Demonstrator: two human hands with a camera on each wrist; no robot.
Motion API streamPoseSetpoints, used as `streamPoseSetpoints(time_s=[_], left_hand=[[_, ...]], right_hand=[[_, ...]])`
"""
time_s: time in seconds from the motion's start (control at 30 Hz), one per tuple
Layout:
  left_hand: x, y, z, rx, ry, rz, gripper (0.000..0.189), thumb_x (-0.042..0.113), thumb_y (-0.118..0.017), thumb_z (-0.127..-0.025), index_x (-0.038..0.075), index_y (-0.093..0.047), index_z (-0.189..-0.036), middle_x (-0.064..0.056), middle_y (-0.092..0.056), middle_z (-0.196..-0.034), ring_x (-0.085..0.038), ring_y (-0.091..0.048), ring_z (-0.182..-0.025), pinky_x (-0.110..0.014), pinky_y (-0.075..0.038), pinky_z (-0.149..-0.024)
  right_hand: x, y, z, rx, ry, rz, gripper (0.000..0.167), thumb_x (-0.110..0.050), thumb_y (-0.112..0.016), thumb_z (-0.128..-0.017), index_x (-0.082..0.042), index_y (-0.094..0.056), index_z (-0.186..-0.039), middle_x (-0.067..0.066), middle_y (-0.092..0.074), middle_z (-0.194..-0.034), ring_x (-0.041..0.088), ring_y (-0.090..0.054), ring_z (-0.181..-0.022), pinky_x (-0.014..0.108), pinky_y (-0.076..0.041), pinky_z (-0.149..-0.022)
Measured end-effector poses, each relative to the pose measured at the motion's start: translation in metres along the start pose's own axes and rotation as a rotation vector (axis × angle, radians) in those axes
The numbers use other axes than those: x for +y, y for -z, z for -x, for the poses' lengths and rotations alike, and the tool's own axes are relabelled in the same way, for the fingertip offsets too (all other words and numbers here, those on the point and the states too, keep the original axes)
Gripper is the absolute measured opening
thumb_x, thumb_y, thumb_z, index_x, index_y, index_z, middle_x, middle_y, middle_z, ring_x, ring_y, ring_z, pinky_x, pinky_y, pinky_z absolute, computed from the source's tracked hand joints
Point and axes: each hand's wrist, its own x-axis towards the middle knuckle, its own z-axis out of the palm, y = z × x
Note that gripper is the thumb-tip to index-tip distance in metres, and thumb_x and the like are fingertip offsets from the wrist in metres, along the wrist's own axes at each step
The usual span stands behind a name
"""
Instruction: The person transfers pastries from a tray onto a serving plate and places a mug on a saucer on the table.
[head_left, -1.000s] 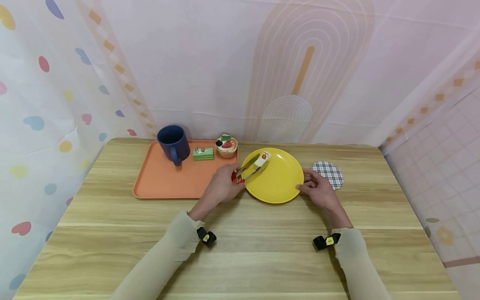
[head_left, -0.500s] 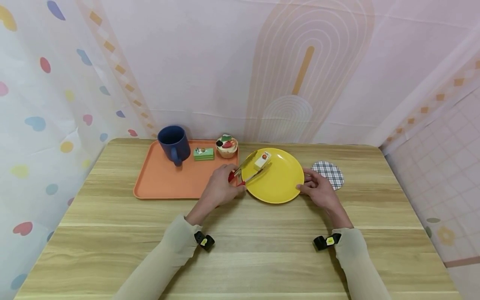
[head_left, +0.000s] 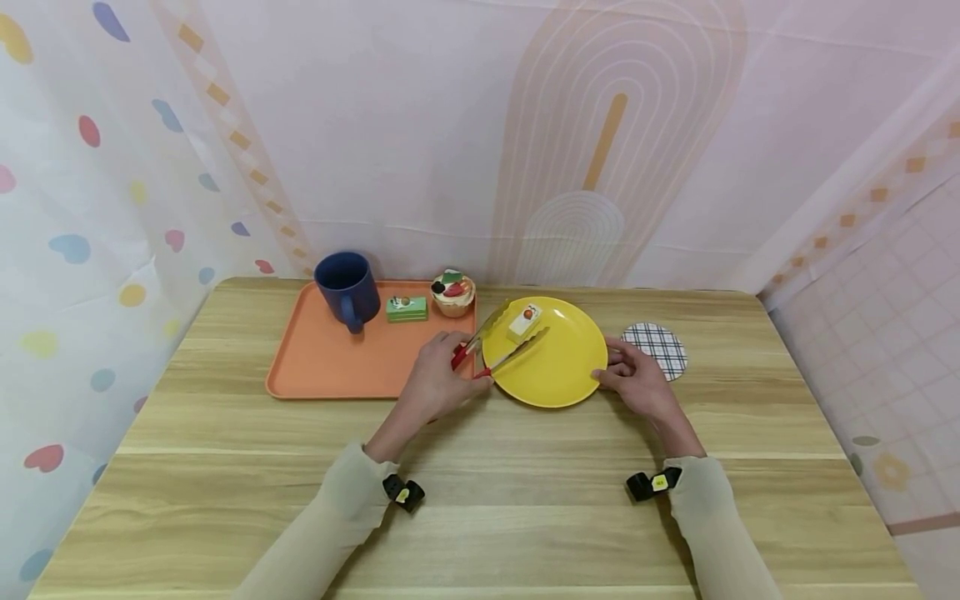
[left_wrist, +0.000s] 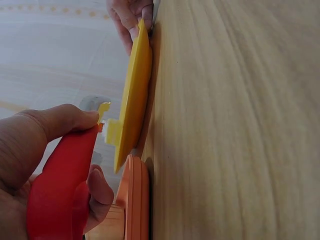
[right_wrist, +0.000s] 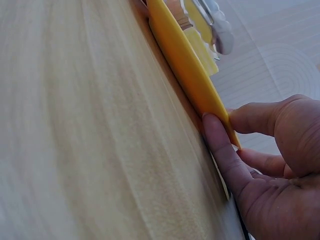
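My left hand (head_left: 437,372) grips red-handled metal tongs (head_left: 517,352), whose arms are spread apart over the left side of the yellow plate (head_left: 558,375). A small cream-coloured cake slice (head_left: 523,323) with a fruit topping sits on that plate, between the tong tips and apart from them. The red handle (left_wrist: 62,180) fills the palm in the left wrist view. My right hand (head_left: 637,377) pinches the plate's right rim, thumb on one face and fingers on the other, as the right wrist view also shows.
Left of the plate lies an orange tray (head_left: 330,367) bearing a dark blue mug (head_left: 351,292), a green cake slice (head_left: 407,310) and a fruit-topped cupcake (head_left: 453,295). A round checked coaster (head_left: 658,348) is just behind my right hand. A patterned cloth wall (head_left: 420,150) stands behind the table.
The tongs have spread apart and let go of the cake slice, which now rests on the plate. My left hand has drawn slightly back to the left; the right hand has stayed put.
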Motion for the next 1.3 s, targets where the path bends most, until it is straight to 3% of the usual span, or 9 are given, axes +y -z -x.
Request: streamPoseSetpoints(time_s=[0.27, 0.77, 1.03, 1.3], left_hand=[[-0.006, 0.0, 0.005, 0.052, -0.008, 0.007, 0.07, 0.033, -0.091, -0.076, 0.009, -0.061, -0.135, -0.011, -0.061, -0.117, -0.026, -0.054, -0.096, -0.036, -0.045, -0.076], [-0.013, 0.003, 0.02, 0.132, -0.002, 0.095, 0.071, 0.032, -0.091, -0.076, 0.009, -0.061, -0.136, -0.013, -0.061, -0.129, -0.032, -0.057, -0.114, -0.048, -0.052, -0.093], [-0.018, 0.006, 0.026, 0.187, 0.002, 0.099, 0.071, 0.03, -0.092, -0.076, 0.006, -0.062, -0.135, -0.013, -0.062, -0.12, -0.029, -0.058, -0.104, -0.043, -0.053, -0.085], [-0.023, 0.01, 0.031, 0.206, 0.018, 0.109, 0.074, 0.036, -0.092, -0.076, 0.008, -0.061, -0.136, -0.011, -0.06, -0.113, -0.026, -0.054, -0.095, -0.033, -0.045, -0.072]], right_hand=[[0.001, 0.0, -0.001, 0.001, 0.007, -0.001, 0.063, -0.013, -0.072, -0.095, -0.007, -0.046, -0.152, 0.02, -0.064, -0.129, 0.013, -0.063, -0.094, 0.017, -0.053, -0.075], [0.002, 0.0, -0.001, -0.003, 0.012, 0.012, 0.062, -0.013, -0.072, -0.096, -0.008, -0.046, -0.152, 0.019, -0.064, -0.129, 0.014, -0.065, -0.095, 0.017, -0.053, -0.076], [0.001, 0.0, -0.001, -0.001, 0.015, 0.019, 0.062, -0.014, -0.071, -0.096, -0.007, -0.046, -0.152, 0.02, -0.064, -0.128, 0.013, -0.065, -0.095, 0.018, -0.053, -0.076], [0.001, -0.001, -0.001, 0.0, 0.014, 0.001, 0.062, -0.013, -0.071, -0.096, -0.007, -0.046, -0.152, 0.02, -0.064, -0.128, 0.011, -0.065, -0.094, 0.018, -0.054, -0.075]])
